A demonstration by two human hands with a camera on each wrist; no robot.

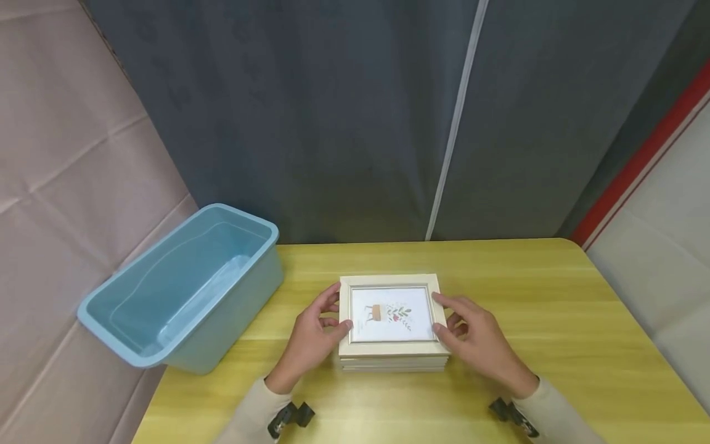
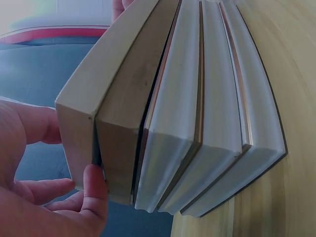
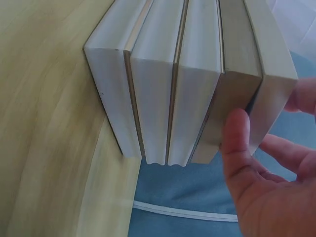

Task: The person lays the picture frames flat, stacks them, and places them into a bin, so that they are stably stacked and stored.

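Observation:
A stack of picture frames (image 1: 394, 365) lies flat on the table, with a cream picture frame (image 1: 388, 349) on top. Behind its border shows a print (image 1: 396, 314) of flowers in a pot, turned sideways. My left hand (image 1: 310, 342) grips the top frame's left side, thumb on the border. From the opposite side, my right hand (image 1: 482, 338) holds the same frame between thumb and fingers. Both wrist views show a fingertip at a narrow dark gap under the top frame (image 2: 76, 133). Beneath it are a second cream frame (image 3: 239, 74) and several white ones (image 3: 197, 89).
A blue plastic tub (image 1: 249, 314) stands at the table's left, its inside bare. The yellow wood-grain table (image 1: 527, 283) ends at a dark grey curtain (image 1: 333, 123) behind. Pale pink cloth (image 1: 55, 185) hangs at the left, and a white panel with a red band (image 1: 649, 166) at the right.

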